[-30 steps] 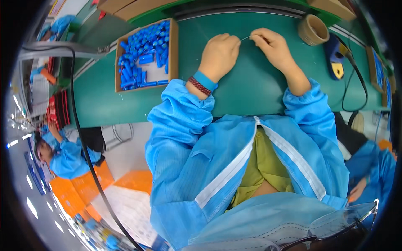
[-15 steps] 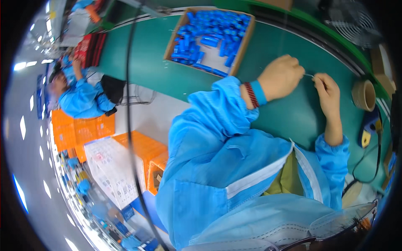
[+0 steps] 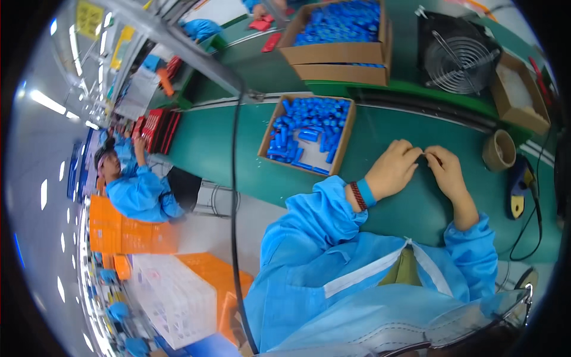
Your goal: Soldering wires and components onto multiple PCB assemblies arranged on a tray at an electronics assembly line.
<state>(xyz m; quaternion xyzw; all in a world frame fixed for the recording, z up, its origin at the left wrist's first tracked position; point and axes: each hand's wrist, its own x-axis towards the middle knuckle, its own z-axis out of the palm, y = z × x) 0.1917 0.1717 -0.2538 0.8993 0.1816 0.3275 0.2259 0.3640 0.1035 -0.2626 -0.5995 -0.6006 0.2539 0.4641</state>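
Over the green table (image 3: 250,134), my left hand (image 3: 391,171), with a blue wristband and a dark red beaded bracelet, has its fingers curled closed. My right hand (image 3: 448,174) pinches with thumb and forefinger right beside the left fingertips. Whatever sits between the two hands is too small to make out. To the left of my left hand stands an open cardboard box (image 3: 266,156) of blue cylinders (image 3: 309,113) that look like battery cells, with a gap in the layer showing the box's bottom.
A brown cup (image 3: 498,151) and a blue-yellow tool (image 3: 521,189) with a cable lie to the right. Beyond are a larger carton (image 3: 339,72), a fan (image 3: 458,62) and another box (image 3: 517,95). A co-worker (image 3: 134,184) sits at left, near orange crates (image 3: 134,232) and a white crate (image 3: 178,297).
The view has tilted, bringing more of the far shelf in. My hands have come closer together; the thin pale strand seen between them before no longer shows.
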